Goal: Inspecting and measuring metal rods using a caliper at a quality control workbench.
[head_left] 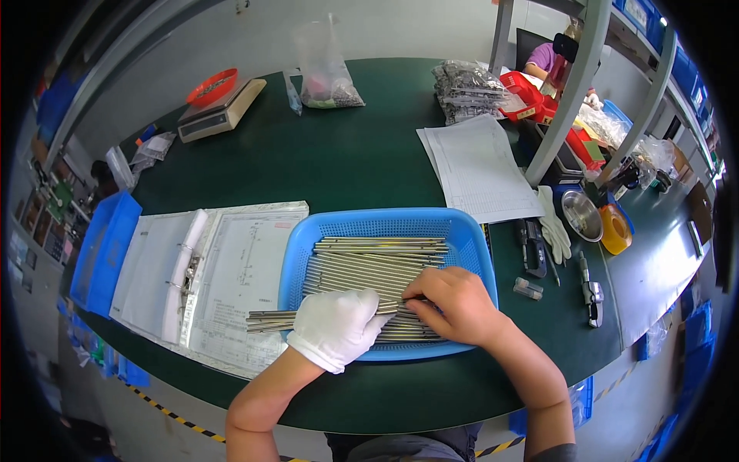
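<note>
Many thin, shiny metal rods [354, 269] lie side by side in a blue plastic basket [385, 218] at the table's near edge. My left hand [335, 323], in a white glove, is closed around a small bundle of metal rods [269, 321] whose ends stick out left past the basket's rim. Bare and bent at the fingers, my right hand [458, 306] pinches at the right ends of rods beside the glove. Its fingertips partly hide what they grip. Both hands are over the basket.
Left of the basket lies an open ring binder [246, 269] with a drawing, beside a blue bin [108, 250]. A scale [223, 112] carries a red tray. To the right are papers [481, 169], a glove [553, 227], a micrometer [531, 246] and a metal bowl [582, 215]. A person [543, 60] sits beyond.
</note>
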Demonstrator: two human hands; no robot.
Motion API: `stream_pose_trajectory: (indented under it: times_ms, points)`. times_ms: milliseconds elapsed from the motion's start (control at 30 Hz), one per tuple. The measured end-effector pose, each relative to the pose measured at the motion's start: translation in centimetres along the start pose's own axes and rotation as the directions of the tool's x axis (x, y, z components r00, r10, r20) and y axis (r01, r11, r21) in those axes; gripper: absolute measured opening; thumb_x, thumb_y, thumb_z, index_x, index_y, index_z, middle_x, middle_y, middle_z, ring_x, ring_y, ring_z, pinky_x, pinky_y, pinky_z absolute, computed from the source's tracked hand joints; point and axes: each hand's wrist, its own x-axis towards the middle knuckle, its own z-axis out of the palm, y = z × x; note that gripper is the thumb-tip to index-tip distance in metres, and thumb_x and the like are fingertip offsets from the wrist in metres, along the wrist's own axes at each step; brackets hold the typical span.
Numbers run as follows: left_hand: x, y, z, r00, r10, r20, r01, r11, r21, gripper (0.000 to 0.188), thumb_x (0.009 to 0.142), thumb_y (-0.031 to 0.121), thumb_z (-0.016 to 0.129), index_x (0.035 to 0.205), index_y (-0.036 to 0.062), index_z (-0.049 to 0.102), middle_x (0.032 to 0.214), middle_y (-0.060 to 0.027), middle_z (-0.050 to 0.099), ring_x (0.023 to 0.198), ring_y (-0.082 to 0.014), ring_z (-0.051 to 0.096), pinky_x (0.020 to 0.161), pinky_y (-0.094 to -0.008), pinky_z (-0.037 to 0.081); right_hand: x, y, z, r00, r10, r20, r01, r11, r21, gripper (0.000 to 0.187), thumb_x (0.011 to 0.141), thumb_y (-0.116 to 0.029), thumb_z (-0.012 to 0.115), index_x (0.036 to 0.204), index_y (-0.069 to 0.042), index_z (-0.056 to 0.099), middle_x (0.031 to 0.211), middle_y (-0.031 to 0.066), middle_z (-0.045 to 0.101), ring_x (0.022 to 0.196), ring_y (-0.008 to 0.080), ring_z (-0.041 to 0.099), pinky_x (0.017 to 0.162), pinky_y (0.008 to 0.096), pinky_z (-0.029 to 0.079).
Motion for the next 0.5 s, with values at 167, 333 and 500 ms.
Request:
stream_pose_trajectory:
  times_ms: [167,333,500]
  points:
    - [0.2,0.0,-0.1,0.999,0.025,-0.03,-0.025,1.0,0.01,0.026,0.077,0.029,0.067,0.069,0.0082,0.054,0.06,-0.0105,0.059,0.054,-0.0323,0.059,0.049,-0.0426,0.047,0.1,0.2,0.2,0.999,-0.015,-0.049,0.017,0.999,0.032,0.014,0.077,-0.01,0.069,0.088,-0.007,0.061,0.079,0.0082,0.062,0.066,0.0271,0.06,0.059,0.0365,0.045]
    - [0.6,0.2,-0.2,0.999,0.032,0.007,-0.032,0.997,0.073,0.025,0.077,0.03,0.068,0.07,0.0092,0.057,0.059,-0.0101,0.061,0.053,-0.0298,0.062,0.048,-0.0404,0.048,0.1,0.0,-0.2,0.996,0.064,-0.064,-0.059,0.996,0.068,0.008,0.08,-0.01,0.066,0.085,-0.007,0.061,0.078,0.0079,0.062,0.067,0.0279,0.06,0.061,0.0381,0.045]
    - [0.4,-0.1,0.3,0.999,0.038,0.001,-0.038,0.992,0.118,0.025,0.076,0.029,0.069,0.068,0.0096,0.055,0.056,-0.0112,0.058,0.051,-0.0306,0.06,0.047,-0.0412,0.047,-0.2,0.6,0.5,0.999,0.006,-0.041,-0.006,1.0,0.012,0.01,0.081,-0.015,0.065,0.088,-0.008,0.06,0.078,0.0071,0.061,0.071,0.0285,0.06,0.068,0.0395,0.045]
